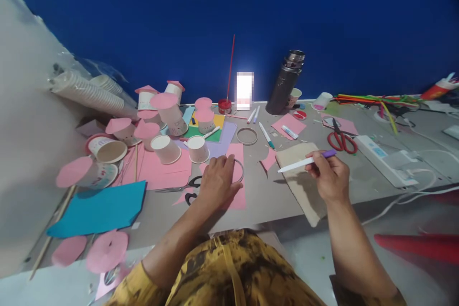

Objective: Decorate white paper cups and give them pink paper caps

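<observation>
My left hand [218,179] rests on a piece of pink paper [237,198], its fingers and thumb spanning a thin grey ring [243,170] and holding it against the sheet; much of the ring is hidden beneath the hand. In my right hand [332,177] is a white marker with a purple end [297,164], its tip pointing left above a beige cloth [304,196]. Black-handled scissors [191,189] lie just left of my left hand. A second ring [247,136] lies on the table farther back.
Paper cups [165,149], many with pink paper tops, crowd the left side. A teal sheet [103,208] lies front left. Behind are a dark flask [283,83] and a red jar [224,106]. Red-handled scissors [342,141] and a white power strip [385,160] lie right.
</observation>
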The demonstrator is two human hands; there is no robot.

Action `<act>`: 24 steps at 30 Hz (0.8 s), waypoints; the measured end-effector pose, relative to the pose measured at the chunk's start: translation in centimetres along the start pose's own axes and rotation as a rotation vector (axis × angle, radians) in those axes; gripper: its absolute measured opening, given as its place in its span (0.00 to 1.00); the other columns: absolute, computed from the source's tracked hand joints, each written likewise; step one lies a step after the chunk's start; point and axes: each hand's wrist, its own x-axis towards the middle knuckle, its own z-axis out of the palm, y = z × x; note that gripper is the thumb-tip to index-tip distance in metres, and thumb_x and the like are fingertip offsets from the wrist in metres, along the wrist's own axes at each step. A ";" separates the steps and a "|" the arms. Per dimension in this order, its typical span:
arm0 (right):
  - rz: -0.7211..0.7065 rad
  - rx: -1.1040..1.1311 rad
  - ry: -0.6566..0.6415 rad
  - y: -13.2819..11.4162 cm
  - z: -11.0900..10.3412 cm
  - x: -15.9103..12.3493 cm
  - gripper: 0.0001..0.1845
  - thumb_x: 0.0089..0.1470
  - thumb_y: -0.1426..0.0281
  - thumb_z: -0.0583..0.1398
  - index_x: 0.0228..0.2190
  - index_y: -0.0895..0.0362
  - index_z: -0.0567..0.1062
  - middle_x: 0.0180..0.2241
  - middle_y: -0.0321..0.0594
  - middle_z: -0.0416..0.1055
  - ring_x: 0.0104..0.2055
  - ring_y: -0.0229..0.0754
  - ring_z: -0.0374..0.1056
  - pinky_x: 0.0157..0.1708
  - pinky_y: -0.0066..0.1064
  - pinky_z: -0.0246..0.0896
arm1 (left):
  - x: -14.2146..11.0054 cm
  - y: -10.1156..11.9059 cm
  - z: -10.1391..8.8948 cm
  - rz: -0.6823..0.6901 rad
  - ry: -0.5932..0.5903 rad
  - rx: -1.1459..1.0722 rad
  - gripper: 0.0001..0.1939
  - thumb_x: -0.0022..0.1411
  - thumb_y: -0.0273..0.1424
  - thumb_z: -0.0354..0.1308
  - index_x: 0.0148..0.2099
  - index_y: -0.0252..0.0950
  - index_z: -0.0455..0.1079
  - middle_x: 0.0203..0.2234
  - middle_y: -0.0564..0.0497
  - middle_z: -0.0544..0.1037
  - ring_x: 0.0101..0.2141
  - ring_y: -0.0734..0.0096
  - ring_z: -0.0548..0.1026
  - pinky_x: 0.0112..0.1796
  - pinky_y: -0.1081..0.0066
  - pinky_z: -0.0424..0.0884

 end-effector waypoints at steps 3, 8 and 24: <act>-0.015 0.040 0.012 0.1 0.2 0.0 0.21 0.54 0.52 0.68 0.30 0.59 0.79 0.18 0.34 0.72 0.17 0.31 0.61 0.16 0.21 0.54 | 0.1 -0.6 -0.2 -0.034 0.028 -0.117 0.42 0.51 0.36 0.72 0.65 0.34 0.62 0.52 0.37 0.73 0.53 0.43 0.70 0.53 0.48 0.67; -0.082 -0.023 -0.015 -0.6 0.4 0.4 0.18 0.54 0.57 0.68 0.40 0.57 0.80 0.27 0.39 0.79 0.21 0.33 0.65 0.19 0.24 0.59 | -2.8 -2.8 -3.8 -0.056 0.346 -0.396 0.44 0.55 0.42 0.69 0.69 0.41 0.56 0.56 0.40 0.70 0.53 0.52 0.72 0.52 0.54 0.70; -0.427 -0.958 -0.625 -0.6 10.9 4.0 0.18 0.59 0.70 0.61 0.51 0.60 0.78 0.55 0.54 0.74 0.58 0.58 0.67 0.60 0.48 0.59 | -10.7 -11.9 -5.4 -0.151 0.307 0.166 0.25 0.63 0.41 0.62 0.59 0.36 0.71 0.54 0.35 0.74 0.55 0.41 0.70 0.52 0.47 0.66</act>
